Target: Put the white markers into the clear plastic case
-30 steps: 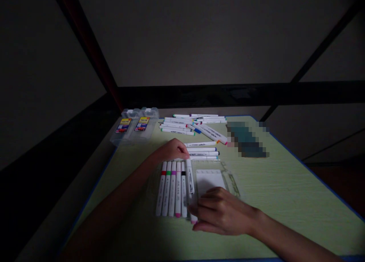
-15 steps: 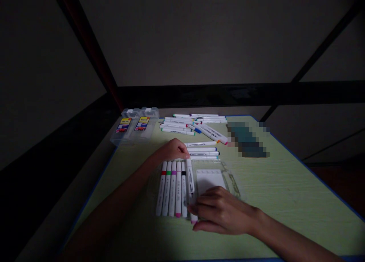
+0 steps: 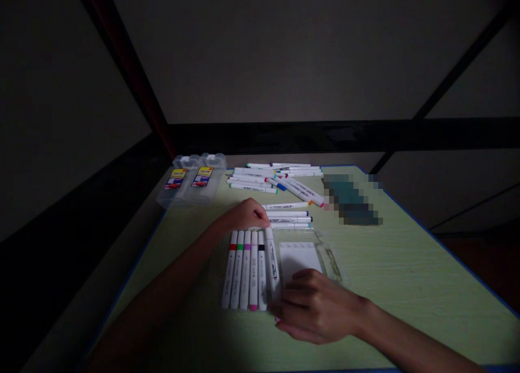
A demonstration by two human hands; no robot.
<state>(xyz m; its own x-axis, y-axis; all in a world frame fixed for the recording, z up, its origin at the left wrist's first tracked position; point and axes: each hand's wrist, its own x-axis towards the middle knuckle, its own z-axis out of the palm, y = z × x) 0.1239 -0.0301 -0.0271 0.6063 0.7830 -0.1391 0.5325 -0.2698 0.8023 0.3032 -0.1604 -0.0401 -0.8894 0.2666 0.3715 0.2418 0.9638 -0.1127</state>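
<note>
A white marker (image 3: 271, 256) with a pink end slants over a clear plastic case (image 3: 329, 262). At its far end, my left hand (image 3: 247, 215) has its fingers curled and pinched on the tip. My right hand (image 3: 319, 307) is closed around its near end, mostly covering the pink part. To its left, several white markers (image 3: 244, 275) with red, green, purple, pink and black bands stand side by side in the case. A white card (image 3: 298, 256) lies in the right part of the case, partly hidden by my right hand.
Just beyond my left hand lie several loose markers (image 3: 289, 214) in a row. Farther back is a scattered pile of markers (image 3: 254, 180). Two clear cases (image 3: 203, 191) with labels rest at the far left. A blurred dark object (image 3: 351, 200) lies right on the green table (image 3: 406, 297).
My right hand has shifted slightly toward me along the marker's near end, covering more of the pink tip. My left hand stays at the far end.
</note>
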